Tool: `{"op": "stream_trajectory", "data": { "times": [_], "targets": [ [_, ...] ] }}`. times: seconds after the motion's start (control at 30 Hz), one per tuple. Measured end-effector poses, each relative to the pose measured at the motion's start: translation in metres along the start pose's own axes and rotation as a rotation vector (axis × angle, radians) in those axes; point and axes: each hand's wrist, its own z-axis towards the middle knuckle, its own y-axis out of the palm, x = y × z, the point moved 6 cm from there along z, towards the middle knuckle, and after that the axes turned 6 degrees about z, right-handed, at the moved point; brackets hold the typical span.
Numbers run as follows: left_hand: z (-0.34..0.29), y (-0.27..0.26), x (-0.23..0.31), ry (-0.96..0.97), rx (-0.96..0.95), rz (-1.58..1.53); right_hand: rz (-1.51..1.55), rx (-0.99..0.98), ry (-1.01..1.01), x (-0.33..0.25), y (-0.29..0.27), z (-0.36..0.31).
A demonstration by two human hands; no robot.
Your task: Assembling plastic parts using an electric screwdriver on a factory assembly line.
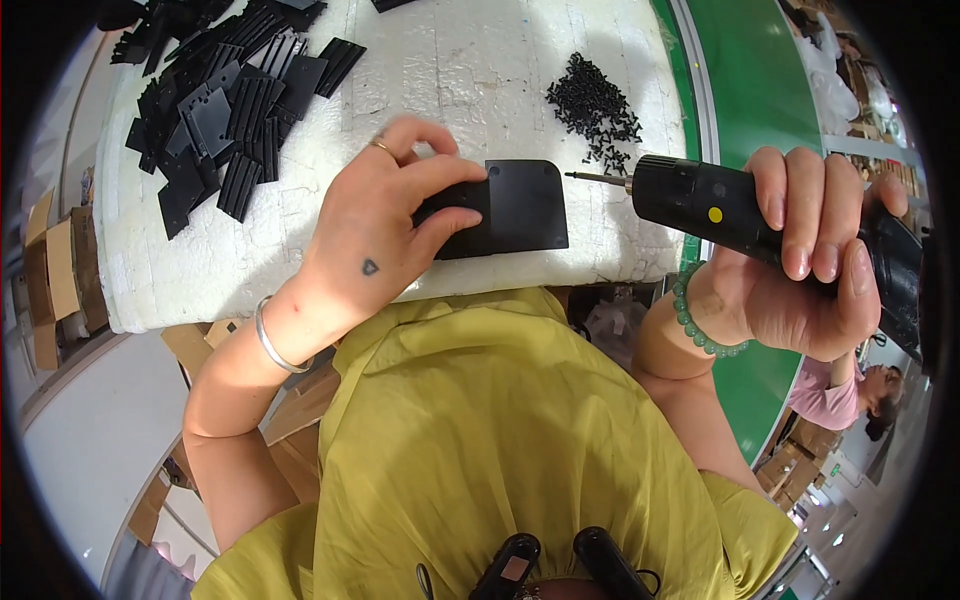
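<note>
My left hand (372,210) rests at the left end of a flat black plate (530,208) with rounded corners. Thumb and index finger are closed on a darker black piece (460,205) at that end; the hand hides much of it, so I cannot tell how the two join. My right hand (800,290) grips a black electric screwdriver (680,195) with a yellow dot, held sideways. Its thin bit (597,178) points left, a short way off the plate's right edge. Beyond the bit lies a heap of small black screws (590,100).
A pile of black ribbed and flat plastic pieces (230,110) covers the far left of the white foam-like work surface (420,60). To the right runs a green surface (745,90). Cardboard boxes (62,265) stand at the left, and another person (835,390) is at the right.
</note>
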Motion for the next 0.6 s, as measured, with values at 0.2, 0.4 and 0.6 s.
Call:
{"op": "stream_trajectory", "data": {
  "times": [0.2, 0.4, 0.6],
  "targets": [
    [0.002, -0.017, -0.002, 0.155, 0.164, 0.305, 0.013, -0.051, 0.035, 0.006, 0.01, 0.001],
    [0.004, 0.0, -0.014, -0.062, -0.188, 0.291, -0.058, -0.267, 0.096, 0.028, 0.036, 0.0],
    [0.003, 0.01, -0.023, -0.132, -0.238, 0.099, -0.012, -0.454, 0.168, 0.057, 0.046, -0.001]
  ]
}}
